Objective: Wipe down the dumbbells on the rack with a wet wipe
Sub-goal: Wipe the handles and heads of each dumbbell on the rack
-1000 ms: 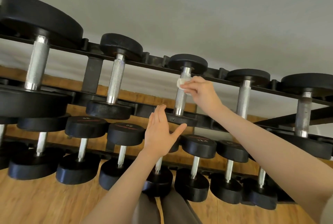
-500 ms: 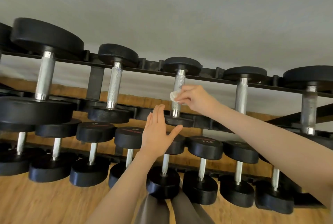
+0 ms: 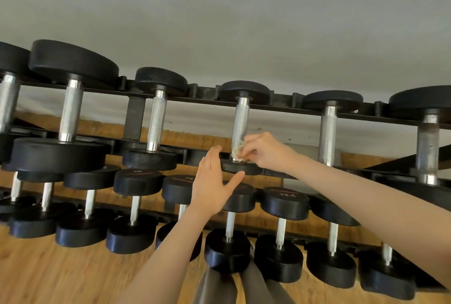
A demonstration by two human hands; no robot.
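The white wet wipe (image 3: 238, 151) is pressing against the lower end of a knurled dumbbell handle (image 3: 240, 127) on the upper rack rail (image 3: 292, 105), pinched in the right hand (image 3: 264, 151). The left hand (image 3: 212, 186) is hovering just below (fingers straight, thumb spread), holding nothing. More black dumbbells (image 3: 284, 202) are sitting on the lower tier above a wooden floor (image 3: 48, 274).

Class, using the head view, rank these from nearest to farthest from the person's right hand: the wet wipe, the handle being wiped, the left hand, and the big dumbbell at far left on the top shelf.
1. wet wipe, pinched in the right hand.
2. handle, just left, touching the wipe.
3. left hand, lower left.
4. big dumbbell, far left.
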